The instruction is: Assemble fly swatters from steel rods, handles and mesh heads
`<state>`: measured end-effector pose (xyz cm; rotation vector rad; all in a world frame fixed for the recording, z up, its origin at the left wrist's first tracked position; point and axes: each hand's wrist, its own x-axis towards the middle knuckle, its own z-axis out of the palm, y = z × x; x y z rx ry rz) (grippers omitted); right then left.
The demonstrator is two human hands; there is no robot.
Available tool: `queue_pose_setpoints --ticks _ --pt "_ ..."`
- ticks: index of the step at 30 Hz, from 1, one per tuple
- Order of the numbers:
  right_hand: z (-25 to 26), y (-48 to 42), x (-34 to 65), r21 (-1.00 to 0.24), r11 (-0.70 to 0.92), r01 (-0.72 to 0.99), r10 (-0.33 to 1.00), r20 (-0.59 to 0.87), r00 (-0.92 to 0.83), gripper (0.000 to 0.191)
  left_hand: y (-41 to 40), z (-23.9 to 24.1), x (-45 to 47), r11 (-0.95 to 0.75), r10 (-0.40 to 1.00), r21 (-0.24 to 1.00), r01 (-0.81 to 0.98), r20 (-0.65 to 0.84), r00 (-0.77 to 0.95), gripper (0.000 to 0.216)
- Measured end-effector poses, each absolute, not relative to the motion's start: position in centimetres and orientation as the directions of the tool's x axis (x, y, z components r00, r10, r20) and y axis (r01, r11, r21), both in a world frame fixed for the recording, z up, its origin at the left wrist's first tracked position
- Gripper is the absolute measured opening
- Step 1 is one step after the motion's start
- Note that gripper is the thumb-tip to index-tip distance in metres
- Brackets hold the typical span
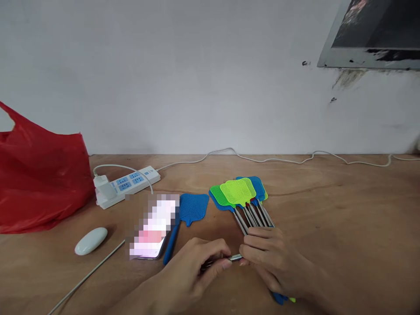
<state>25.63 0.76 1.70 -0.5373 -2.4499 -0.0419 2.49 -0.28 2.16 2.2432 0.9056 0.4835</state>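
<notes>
Several fly swatters (238,192) with green, yellow and blue mesh heads lie in an overlapping pile, their metal rods pointing toward me. My right hand (269,258) is over the lower rods, its fingers closed on one end of a short metal rod (235,257). Between thumb and fingers, my left hand (205,267) pinches the other end of that rod. Blue and yellow handle ends (280,299) poke out below my right hand. To the left of the pile lie a loose blue swatter head (193,207) and a blue handle (171,245).
A phone with a blurred-out screen (154,232) lies left of the blue handle. Behind it sits a white power strip (144,179) with a plugged-in charger (105,187). A red plastic bag (42,179), a white oval object (91,241) and cables (92,273) occupy the left side.
</notes>
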Motion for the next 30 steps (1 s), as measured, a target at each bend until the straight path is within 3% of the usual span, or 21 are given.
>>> queue_pose_setpoints --ticks 7,10,14,17,19,23,27,30 --pt "2.3 0.7 25.9 -0.339 0.839 0.425 0.544 0.496 -0.677 0.031 -0.8 2.3 1.4 -0.606 0.739 0.583 0.541 0.161 0.654 0.019" --pt "2.6 0.5 26.2 -0.385 0.794 0.47 0.605 0.426 -0.673 0.031 -1.0 1.4 0.9 -0.616 0.745 0.569 0.545 0.194 0.639 0.017" --pt "2.8 0.4 25.8 -0.258 0.814 0.521 0.581 0.323 -0.747 0.019 -1.1 1.2 0.7 -0.618 0.757 0.505 0.603 0.173 0.631 0.012" --pt "2.1 0.6 25.0 -0.047 0.849 0.527 0.508 0.354 -0.785 0.012 -1.0 2.0 1.0 -0.661 0.731 0.405 0.632 0.161 0.663 0.012" --pt "1.5 0.7 24.5 0.038 0.854 0.519 0.469 0.378 -0.798 0.018 -1.1 2.5 1.1 -0.689 0.711 0.338 0.641 0.147 0.687 0.015" --pt "1.0 0.5 23.9 -0.068 0.861 0.504 0.485 0.407 -0.774 0.022 -1.5 2.6 1.0 -0.71 0.69 0.284 0.644 0.102 0.716 0.019" --pt "1.0 0.1 24.5 -0.088 0.854 0.513 0.485 0.492 -0.723 0.022 -2.0 1.9 0.2 -0.691 0.701 0.366 0.624 0.125 0.702 0.02" --pt "0.9 -0.2 25.3 -0.085 0.851 0.518 0.493 0.466 -0.735 0.023 -2.2 1.7 -0.5 -0.664 0.717 0.429 0.612 0.132 0.685 0.021"
